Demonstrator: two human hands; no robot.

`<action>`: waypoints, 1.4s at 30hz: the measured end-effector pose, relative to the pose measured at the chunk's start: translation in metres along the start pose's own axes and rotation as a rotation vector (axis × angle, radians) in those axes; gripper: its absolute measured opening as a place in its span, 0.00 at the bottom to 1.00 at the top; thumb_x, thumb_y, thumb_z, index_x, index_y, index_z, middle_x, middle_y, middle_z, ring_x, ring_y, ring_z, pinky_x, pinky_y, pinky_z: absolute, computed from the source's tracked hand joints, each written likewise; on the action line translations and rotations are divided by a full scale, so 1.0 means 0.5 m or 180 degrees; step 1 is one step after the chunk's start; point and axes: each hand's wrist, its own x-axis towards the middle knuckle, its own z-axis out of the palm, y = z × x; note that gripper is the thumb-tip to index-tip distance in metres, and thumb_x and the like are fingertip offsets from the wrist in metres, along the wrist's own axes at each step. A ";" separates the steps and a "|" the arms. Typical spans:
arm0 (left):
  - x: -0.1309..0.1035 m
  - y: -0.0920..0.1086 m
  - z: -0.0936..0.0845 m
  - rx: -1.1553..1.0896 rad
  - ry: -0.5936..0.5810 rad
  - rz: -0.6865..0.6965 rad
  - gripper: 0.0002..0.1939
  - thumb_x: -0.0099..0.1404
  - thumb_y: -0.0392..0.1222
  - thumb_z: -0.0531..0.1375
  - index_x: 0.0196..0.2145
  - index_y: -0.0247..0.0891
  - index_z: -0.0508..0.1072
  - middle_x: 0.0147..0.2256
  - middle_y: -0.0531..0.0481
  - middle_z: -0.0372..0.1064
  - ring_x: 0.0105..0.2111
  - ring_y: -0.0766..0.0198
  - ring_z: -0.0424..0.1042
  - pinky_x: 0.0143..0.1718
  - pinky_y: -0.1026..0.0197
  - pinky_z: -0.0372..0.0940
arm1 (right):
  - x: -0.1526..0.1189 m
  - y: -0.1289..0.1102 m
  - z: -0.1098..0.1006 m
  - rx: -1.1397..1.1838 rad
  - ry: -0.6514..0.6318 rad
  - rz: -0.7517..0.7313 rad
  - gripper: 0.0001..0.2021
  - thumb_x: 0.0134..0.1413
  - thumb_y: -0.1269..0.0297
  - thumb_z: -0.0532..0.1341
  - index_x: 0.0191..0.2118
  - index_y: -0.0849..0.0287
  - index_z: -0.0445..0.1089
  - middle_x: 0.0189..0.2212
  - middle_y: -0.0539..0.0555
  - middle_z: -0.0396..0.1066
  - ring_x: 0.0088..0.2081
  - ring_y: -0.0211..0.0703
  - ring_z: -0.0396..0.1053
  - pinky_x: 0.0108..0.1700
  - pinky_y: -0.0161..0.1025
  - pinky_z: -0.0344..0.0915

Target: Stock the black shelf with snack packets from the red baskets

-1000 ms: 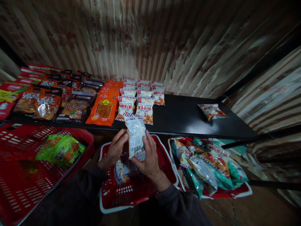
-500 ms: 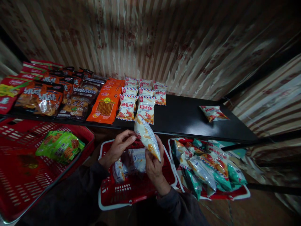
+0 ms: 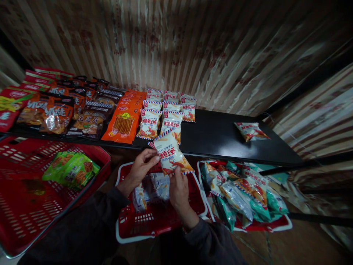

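A white and orange snack bag [image 3: 171, 154] is held in front of the black shelf's edge, its printed face toward me. My right hand [image 3: 179, 189] pinches its lower edge, thumb on the front. My left hand [image 3: 143, 165] grips its left side, thumb and fingers closed together. Below both hands is a red basket [image 3: 162, 222] with a few bags in it, seen from their silvery backs. Similar white bags [image 3: 149, 124] stand in rows on the black shelf [image 3: 209, 134], just beyond the held bag.
Orange bags [image 3: 122, 123], dark brown bags [image 3: 89, 121] and red bags [image 3: 12, 106] fill the shelf's left part. One white bag [image 3: 250, 131] lies at its right. Baskets flank the middle one: green bags [image 3: 73, 169] left, mixed bags [image 3: 245, 195] right.
The held bag has turned from edge-on to show its printed front. My left hand has come onto its left side, and my right hand has shifted to its bottom edge.
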 end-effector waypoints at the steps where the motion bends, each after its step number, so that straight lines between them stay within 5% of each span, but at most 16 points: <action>1: 0.002 -0.002 0.000 -0.0005 0.0075 0.0007 0.17 0.50 0.48 0.66 0.34 0.36 0.69 0.33 0.51 0.70 0.34 0.66 0.69 0.38 0.63 0.64 | 0.002 -0.007 0.004 0.0237 0.0067 0.0369 0.16 0.56 0.53 0.55 0.42 0.59 0.70 0.31 0.57 0.73 0.33 0.48 0.70 0.33 0.43 0.68; 4: 0.006 -0.009 0.000 -0.0102 0.0241 0.0029 0.18 0.50 0.48 0.67 0.35 0.37 0.68 0.34 0.51 0.71 0.35 0.65 0.70 0.40 0.62 0.64 | 0.005 -0.029 0.016 0.0964 0.0150 0.1258 0.16 0.55 0.50 0.55 0.36 0.58 0.70 0.30 0.55 0.73 0.31 0.44 0.71 0.30 0.39 0.68; 13: 0.007 -0.013 -0.001 -0.0407 0.0138 -0.0097 0.24 0.53 0.47 0.65 0.46 0.36 0.68 0.41 0.46 0.73 0.40 0.60 0.71 0.43 0.59 0.65 | 0.006 -0.064 0.038 0.2151 -0.0066 0.1696 0.16 0.47 0.53 0.65 0.36 0.60 0.72 0.34 0.55 0.76 0.34 0.44 0.73 0.35 0.39 0.70; 21: 0.009 -0.012 0.002 -0.0455 0.0103 -0.0010 0.23 0.54 0.46 0.65 0.46 0.36 0.70 0.46 0.44 0.71 0.46 0.55 0.69 0.46 0.57 0.65 | -0.005 -0.041 0.040 0.2068 -0.0403 0.1603 0.14 0.47 0.56 0.65 0.40 0.58 0.73 0.37 0.53 0.76 0.37 0.45 0.73 0.39 0.42 0.70; 28: 0.008 0.007 -0.004 -0.0304 0.0091 0.0079 0.24 0.53 0.46 0.65 0.46 0.34 0.70 0.46 0.43 0.72 0.45 0.54 0.70 0.47 0.54 0.64 | 0.007 -0.009 0.022 0.1211 -0.0506 0.0673 0.24 0.56 0.49 0.53 0.54 0.57 0.63 0.50 0.59 0.69 0.50 0.48 0.68 0.48 0.47 0.67; 31: 0.007 0.003 -0.004 -0.0060 0.0040 0.0123 0.25 0.52 0.47 0.66 0.46 0.34 0.70 0.45 0.43 0.72 0.45 0.54 0.70 0.47 0.55 0.64 | 0.030 -0.006 0.010 0.1284 -0.0419 0.0622 0.27 0.58 0.47 0.50 0.57 0.59 0.59 0.52 0.62 0.66 0.50 0.49 0.68 0.47 0.47 0.67; 42: -0.003 -0.047 -0.005 0.0848 -0.0560 0.0145 0.25 0.56 0.42 0.62 0.53 0.38 0.67 0.50 0.44 0.69 0.48 0.57 0.69 0.51 0.55 0.63 | 0.063 -0.036 0.007 0.2052 -0.0057 0.1420 0.18 0.46 0.49 0.62 0.37 0.58 0.69 0.33 0.53 0.76 0.35 0.47 0.73 0.37 0.42 0.68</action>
